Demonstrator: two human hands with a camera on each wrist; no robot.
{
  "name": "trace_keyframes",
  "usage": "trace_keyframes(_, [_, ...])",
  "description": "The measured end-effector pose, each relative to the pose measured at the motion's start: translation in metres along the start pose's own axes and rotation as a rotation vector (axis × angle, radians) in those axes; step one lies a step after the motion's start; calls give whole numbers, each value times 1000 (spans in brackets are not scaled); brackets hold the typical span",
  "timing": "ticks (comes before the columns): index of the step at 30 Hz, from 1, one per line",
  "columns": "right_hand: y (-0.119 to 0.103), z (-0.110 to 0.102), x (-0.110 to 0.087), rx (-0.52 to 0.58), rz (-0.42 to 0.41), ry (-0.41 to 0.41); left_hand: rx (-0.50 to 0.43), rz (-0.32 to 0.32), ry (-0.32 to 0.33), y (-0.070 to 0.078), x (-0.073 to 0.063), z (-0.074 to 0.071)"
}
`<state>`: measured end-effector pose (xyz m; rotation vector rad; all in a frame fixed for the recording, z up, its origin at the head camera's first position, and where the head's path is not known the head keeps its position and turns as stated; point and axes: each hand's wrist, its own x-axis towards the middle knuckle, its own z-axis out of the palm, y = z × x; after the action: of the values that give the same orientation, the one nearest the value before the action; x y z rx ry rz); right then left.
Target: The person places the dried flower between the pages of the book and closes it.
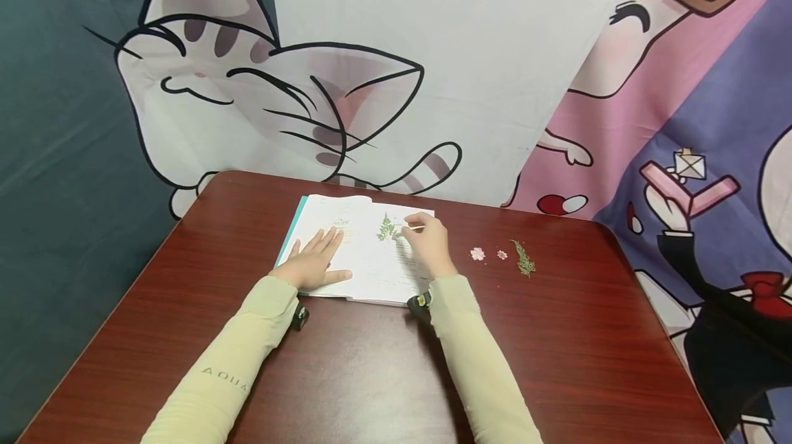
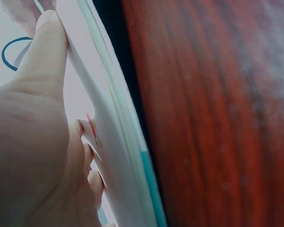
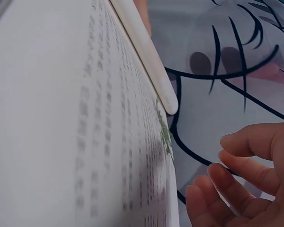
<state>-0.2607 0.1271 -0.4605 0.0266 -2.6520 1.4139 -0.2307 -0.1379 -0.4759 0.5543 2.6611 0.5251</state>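
Note:
An open book (image 1: 365, 272) with printed pages and a teal cover edge lies on the table. My left hand (image 1: 315, 262) rests on its left page, fingers spread and thumb out; in the left wrist view the thumb (image 2: 45, 56) lies along the paper. A green, feathery pressed leaf (image 1: 387, 227) lies on the right page. Just right of the leaf is my right hand (image 1: 428, 241), above the page. The right wrist view shows that hand's fingers (image 3: 241, 198) loosely bent, with a gap to the thumb and nothing visible between them; the leaf's edge (image 3: 164, 135) shows beyond the print.
To the right of the book, a pink pressed flower (image 1: 478, 253), a smaller pink flower (image 1: 502, 255) and another green sprig (image 1: 523, 260) lie on the red-brown wooden table (image 1: 557, 348). A cartoon-printed cloth (image 1: 482, 73) hangs behind the table's far edge.

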Motion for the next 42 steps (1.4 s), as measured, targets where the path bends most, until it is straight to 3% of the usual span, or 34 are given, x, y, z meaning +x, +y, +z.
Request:
trace_keyframes(4, [2,-12,-8,-4,32,24,11,6,5,-1,1,2])
trace_keyframes(10, [8,-26,-21,-41,151,-6,8,10,6,-2,1,2])
trace_keyframes(19, [23,-30,-32,-160,222,-53,9,10,1,-1,0,0])
trace_keyframes(25, [30,-26,-36,-219,205,-77,12,8,10,-2,0,1])
trace_keyframes(34, [26,-23,-39,-183,189,-49,21,-1,1,0,1,1])
trace_keyframes(42, [22,-25,-39,-177,184,24,5,10,6,1,-1,-1])
